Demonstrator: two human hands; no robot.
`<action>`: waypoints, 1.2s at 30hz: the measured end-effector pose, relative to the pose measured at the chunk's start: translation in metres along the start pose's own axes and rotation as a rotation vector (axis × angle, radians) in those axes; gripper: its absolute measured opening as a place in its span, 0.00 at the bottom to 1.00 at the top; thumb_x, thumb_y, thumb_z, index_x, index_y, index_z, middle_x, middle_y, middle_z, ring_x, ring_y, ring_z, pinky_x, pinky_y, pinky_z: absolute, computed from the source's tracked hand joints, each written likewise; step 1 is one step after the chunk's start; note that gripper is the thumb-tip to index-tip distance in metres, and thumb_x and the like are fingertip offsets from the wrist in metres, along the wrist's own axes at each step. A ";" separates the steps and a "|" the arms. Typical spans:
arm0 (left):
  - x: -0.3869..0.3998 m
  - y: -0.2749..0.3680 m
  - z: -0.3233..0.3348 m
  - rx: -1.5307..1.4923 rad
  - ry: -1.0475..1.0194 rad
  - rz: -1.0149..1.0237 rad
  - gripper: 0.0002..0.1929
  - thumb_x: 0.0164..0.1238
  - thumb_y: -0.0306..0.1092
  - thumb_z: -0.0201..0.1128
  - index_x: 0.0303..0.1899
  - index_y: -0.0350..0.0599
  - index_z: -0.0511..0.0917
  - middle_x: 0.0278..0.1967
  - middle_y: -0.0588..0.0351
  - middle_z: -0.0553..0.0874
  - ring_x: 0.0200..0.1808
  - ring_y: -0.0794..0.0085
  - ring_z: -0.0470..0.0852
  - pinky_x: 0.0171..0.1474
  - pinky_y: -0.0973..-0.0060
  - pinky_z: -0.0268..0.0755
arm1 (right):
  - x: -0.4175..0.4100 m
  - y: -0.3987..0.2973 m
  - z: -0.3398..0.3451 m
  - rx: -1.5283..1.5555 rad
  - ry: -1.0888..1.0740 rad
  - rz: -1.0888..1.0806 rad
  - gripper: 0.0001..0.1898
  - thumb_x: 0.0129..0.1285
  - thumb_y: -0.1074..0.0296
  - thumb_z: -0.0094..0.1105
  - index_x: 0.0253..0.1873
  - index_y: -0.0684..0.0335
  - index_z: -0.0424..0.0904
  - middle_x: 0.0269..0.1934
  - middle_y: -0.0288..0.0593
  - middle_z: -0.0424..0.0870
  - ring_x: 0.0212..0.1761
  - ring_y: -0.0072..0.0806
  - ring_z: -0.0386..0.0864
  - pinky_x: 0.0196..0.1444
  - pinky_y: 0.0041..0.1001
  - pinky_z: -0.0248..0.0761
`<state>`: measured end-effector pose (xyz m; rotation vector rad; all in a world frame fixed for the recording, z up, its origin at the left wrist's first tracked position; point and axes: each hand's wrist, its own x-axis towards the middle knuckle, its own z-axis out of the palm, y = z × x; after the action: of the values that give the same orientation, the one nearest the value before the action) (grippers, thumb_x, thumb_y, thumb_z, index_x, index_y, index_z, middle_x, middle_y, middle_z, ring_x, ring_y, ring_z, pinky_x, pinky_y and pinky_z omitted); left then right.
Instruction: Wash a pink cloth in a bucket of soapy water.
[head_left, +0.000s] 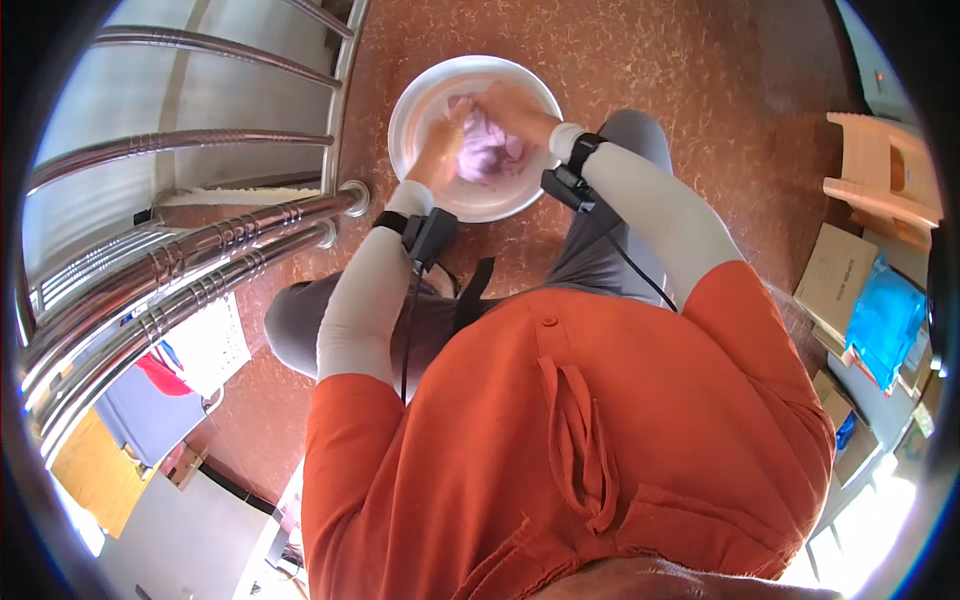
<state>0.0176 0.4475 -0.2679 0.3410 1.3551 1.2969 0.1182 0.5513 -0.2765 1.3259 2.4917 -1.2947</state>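
A round white basin (405, 112) stands on the floor in front of my knees. Inside it lies a wet-looking, crumpled pale purple cloth (487, 154). My left hand (444, 142) reaches in from the near left, with its fingers closed on the far left part of the cloth. From the right, my right hand (517, 109) grips the cloth's far edge, close to the left fingertips. Both hands are somewhat blurred, and their fingertips are partly hidden in the folds. The strong glare on the cloth hides whether water covers it.
Stainless steel railings (225, 225) run along the left. At the right are an orange-tan plastic stool (889, 176), a cardboard box (836, 277) and a blue plastic bag (885, 322). The reddish-brown patterned floor (675, 60) surrounds the basin. Cables hang from black devices strapped to both wrists.
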 end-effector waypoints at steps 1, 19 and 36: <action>0.001 0.014 -0.006 0.449 0.067 -0.141 0.18 0.61 0.48 0.57 0.35 0.39 0.77 0.27 0.61 0.76 0.27 0.79 0.71 0.26 0.76 0.64 | 0.003 0.024 -0.002 0.183 0.044 -0.133 0.15 0.59 0.62 0.50 0.43 0.67 0.77 0.37 0.57 0.80 0.36 0.44 0.79 0.40 0.33 0.71; -0.021 0.010 -0.006 0.106 -0.146 -0.142 0.36 0.57 0.60 0.56 0.58 0.41 0.61 0.53 0.51 0.71 0.53 0.63 0.71 0.55 0.60 0.62 | -0.031 -0.002 -0.047 0.721 -0.350 -0.354 0.21 0.56 0.63 0.51 0.53 0.67 0.68 0.41 0.39 0.75 0.40 0.22 0.72 0.44 0.23 0.66; 0.006 -0.018 -0.049 -0.463 -0.127 0.074 0.21 0.68 0.45 0.40 0.51 0.37 0.70 0.49 0.48 0.77 0.50 0.61 0.76 0.56 0.66 0.66 | -0.063 -0.064 -0.011 0.475 -0.118 -0.117 0.21 0.63 0.55 0.45 0.51 0.68 0.70 0.36 0.50 0.81 0.36 0.37 0.79 0.42 0.32 0.70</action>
<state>-0.0164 0.4233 -0.2995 0.1494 0.9084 1.5760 0.1169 0.4979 -0.2035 1.1336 2.2962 -2.0201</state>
